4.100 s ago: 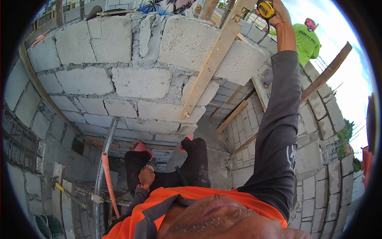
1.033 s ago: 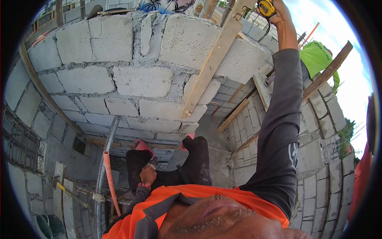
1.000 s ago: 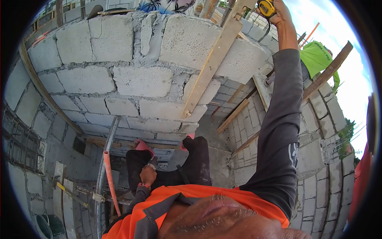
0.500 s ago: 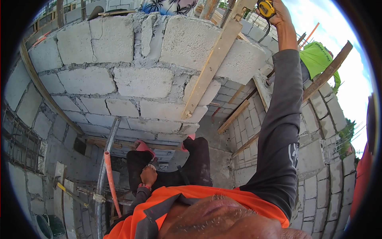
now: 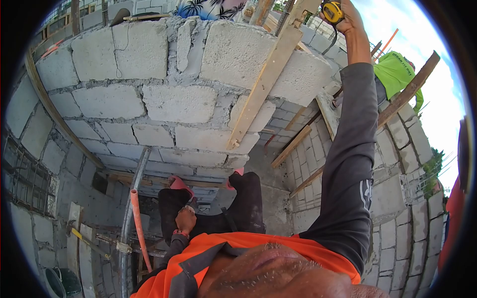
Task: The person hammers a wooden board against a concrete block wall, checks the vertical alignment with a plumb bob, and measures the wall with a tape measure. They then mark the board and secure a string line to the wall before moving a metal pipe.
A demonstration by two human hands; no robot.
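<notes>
My right hand (image 5: 352,19) is raised high at the upper right, its fingers wrapped round a yellow and black tape measure (image 5: 332,11). A dark strip of blade curves down from the case, close to the top of a long wooden board (image 5: 266,82) that leans against the block wall (image 5: 179,103). Low at my thigh, my left hand (image 5: 186,219) is closed, with a red band at the wrist. A small greyish thing shows just above its fingers, too small to make out.
A metal pipe (image 5: 130,218) and an orange tube (image 5: 139,223) stand at my left, near a yellow-handled hammer (image 5: 89,242) and a dark bucket (image 5: 62,282). A person in a lime-green shirt (image 5: 395,74) is beyond a slanted plank (image 5: 410,89) at right.
Almost nothing differs. The person in green has shifted slightly; my two hands keep their places and their grips.
</notes>
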